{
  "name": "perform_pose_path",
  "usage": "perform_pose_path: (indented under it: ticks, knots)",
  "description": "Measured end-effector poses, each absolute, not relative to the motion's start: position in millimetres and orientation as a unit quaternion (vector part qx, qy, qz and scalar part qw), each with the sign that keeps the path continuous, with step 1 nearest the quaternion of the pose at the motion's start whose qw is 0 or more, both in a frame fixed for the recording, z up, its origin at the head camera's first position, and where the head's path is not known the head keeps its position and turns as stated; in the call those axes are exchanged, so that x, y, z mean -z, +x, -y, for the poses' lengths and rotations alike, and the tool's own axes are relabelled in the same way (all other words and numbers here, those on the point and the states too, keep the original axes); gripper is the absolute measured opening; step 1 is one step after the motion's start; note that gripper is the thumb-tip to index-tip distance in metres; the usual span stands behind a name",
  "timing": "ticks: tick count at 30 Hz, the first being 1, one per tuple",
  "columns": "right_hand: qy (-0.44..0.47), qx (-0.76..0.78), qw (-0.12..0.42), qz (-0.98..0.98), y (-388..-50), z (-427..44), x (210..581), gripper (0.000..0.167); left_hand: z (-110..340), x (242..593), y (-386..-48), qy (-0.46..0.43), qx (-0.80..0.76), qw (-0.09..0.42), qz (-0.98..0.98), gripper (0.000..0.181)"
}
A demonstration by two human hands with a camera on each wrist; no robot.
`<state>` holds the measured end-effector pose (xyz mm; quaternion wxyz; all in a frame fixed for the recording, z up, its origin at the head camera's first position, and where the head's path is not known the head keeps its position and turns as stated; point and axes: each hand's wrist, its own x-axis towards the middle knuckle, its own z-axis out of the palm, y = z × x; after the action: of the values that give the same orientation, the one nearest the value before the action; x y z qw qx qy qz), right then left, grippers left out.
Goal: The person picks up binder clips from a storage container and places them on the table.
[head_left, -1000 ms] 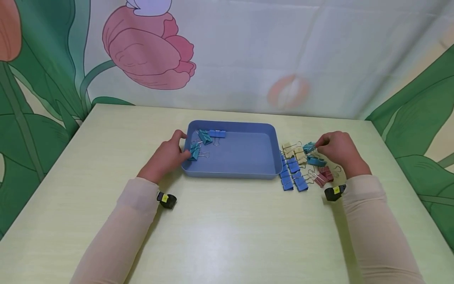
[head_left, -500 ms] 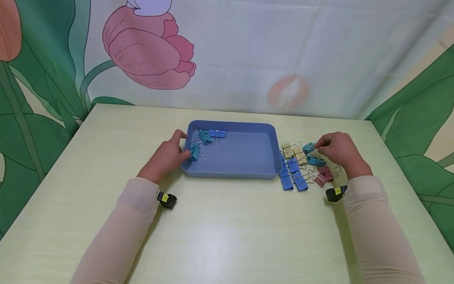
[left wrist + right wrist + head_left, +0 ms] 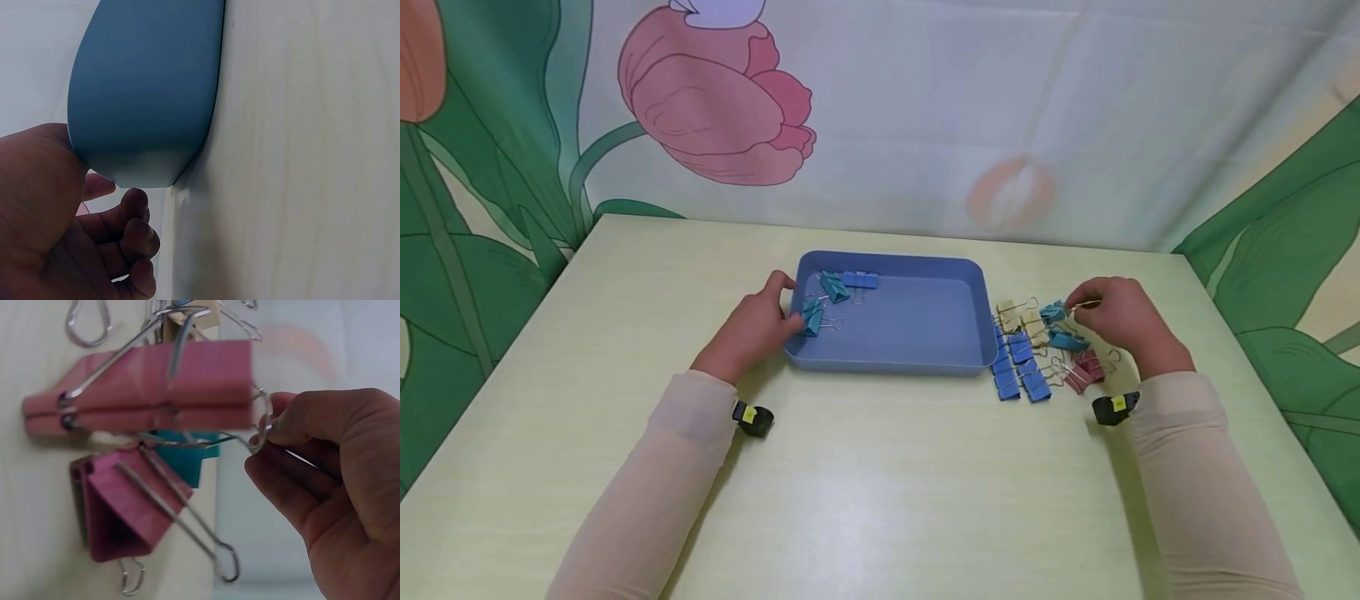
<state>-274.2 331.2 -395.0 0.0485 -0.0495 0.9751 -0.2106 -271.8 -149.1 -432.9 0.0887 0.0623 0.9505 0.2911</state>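
Note:
My left hand point(image 3: 752, 332) grips the left end of the blue tray point(image 3: 887, 368), thumb over the rim. In the left wrist view, the left hand point(image 3: 69, 219) has bent fingers beside the tray wall point(image 3: 144, 94). Two teal clips point(image 3: 812, 318) and a blue clip point(image 3: 860, 280) lie inside the tray. My right hand point(image 3: 1116, 315) is beside a teal clip point(image 3: 1053, 312) in the pile right of the tray. The right wrist view shows the right hand point(image 3: 337, 456) pinching a silver wire handle point(image 3: 267, 428); pink clips point(image 3: 187, 381) partly hide which clip it belongs to.
Blue clips point(image 3: 1034, 386), yellow clips point(image 3: 1007, 315), another teal clip point(image 3: 1067, 340) and pink clips point(image 3: 1081, 375) lie close together right of the tray on the pale table point(image 3: 880, 483). A floral cloth point(image 3: 887, 125) hangs behind the table's back edge.
My right hand has shifted very slightly to the right, and a wire handle now shows at its fingers. The left hand keeps its hold on the tray.

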Motion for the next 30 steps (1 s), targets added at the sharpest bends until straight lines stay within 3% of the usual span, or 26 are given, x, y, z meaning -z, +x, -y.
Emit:
perform_pose_path:
  ticks: [20,30]
  knots:
    - [-0.131,0.247,-0.044,-0.959,-264,-285,370,0.027,150,435,-273,0.067,-0.291,0.088,-0.950,0.051]
    - [-0.158,0.312,-0.047,-0.936,-261,-266,368,0.030,149,433,-271,0.067,-0.289,0.085,-0.951,0.052]
